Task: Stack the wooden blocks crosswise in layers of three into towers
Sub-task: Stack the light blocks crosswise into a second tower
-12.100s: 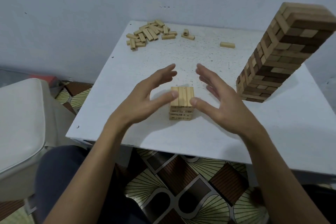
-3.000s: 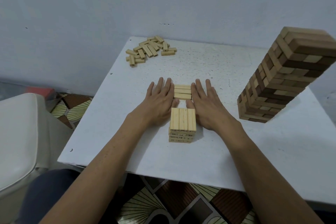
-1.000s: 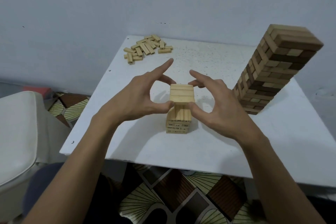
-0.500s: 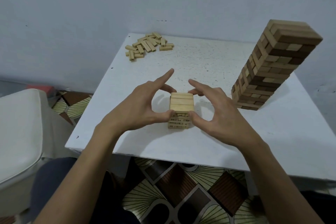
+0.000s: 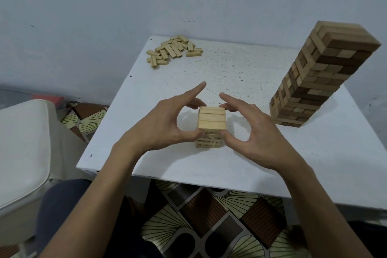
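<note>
- The small tower point(image 5: 211, 130) is made of pale, smooth wooden blocks, each a long square-edged bar. It stands on the table point(image 5: 314, 153) just off centre toward 8 o'clock.
- Its top layer point(image 5: 212, 120) is three bars side by side, running 9 to 3 o'clock. The layer beneath shows its end faces toward 6 o'clock.
- Dark print marks the near faces of the lower layers, too small to read.
- The left hand point(image 5: 165, 123) curls round the tower's 9 o'clock side. Its thumb tip is on the near corner and its bent fingers are at the far corner, while the index finger points free toward 12 o'clock.
- The right hand point(image 5: 255, 132) mirrors it at 3 o'clock, with the thumb on the near corner and the fingers curled to the far one. Both hands pinch the tower near its top.
- The hands hide the tower's two side faces.
- The tall tower point(image 5: 318, 73), in mixed light and dark brown wood with crosswise layers, stands at 3 o'clock, well apart from the hands. In this wide view it leans toward 1 o'clock.
- A loose pile point(image 5: 173, 50) of pale blocks lies jumbled at the table's 11 o'clock corner.
- The table top is flat, white and finely speckled with dark flecks.
- A white padded seat point(image 5: 23, 142) sits beyond the 9 o'clock edge.
- Patterned floor tiles point(image 5: 201, 216) in brown and cream show at 6 o'clock.
- A plain grey wall point(image 5: 104, 17) rises at 12 o'clock.
</note>
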Tool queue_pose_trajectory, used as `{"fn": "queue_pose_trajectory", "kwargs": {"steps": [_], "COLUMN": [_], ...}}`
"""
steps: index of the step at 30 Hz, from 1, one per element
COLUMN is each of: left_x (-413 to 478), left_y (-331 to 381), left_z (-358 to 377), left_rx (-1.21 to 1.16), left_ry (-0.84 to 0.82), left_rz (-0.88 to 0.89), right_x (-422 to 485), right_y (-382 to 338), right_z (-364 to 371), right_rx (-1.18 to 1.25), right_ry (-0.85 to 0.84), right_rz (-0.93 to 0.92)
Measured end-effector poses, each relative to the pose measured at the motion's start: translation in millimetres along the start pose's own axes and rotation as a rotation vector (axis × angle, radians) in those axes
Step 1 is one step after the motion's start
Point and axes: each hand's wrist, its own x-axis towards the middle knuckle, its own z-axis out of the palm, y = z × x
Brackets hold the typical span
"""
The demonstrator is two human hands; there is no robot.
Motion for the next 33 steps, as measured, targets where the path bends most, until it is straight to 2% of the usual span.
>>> {"fn": "queue_pose_trajectory", "kwargs": {"steps": [17,19,22,25,29,33], "left_x": [-5,-11,-20,-24,-25,-24], "left_y": [-4,-2,13,37,51,52], "left_z": [4,11,38,72,99,105], "left_rx": [-0.018,-0.078,-0.328,-0.523,-0.653,-0.681], "left_ry": [0.029,0.091,0.305,0.462,0.503,0.502], "left_rz": [0.010,-0.015,-0.104,-0.197,-0.263,-0.274], "right_x": [-7,-12,-22,-28,-30,-29], "right_y": [-2,-6,-20,-40,-49,-50], "right_z": [1,9,30,52,67,70], "right_rx": [0.013,0.105,0.351,0.579,0.716,0.767], "right_ry": [0.046,0.127,0.256,0.298,0.295,0.283], "right_rz": [0.004,0.071,0.174,0.211,0.265,0.297]}}
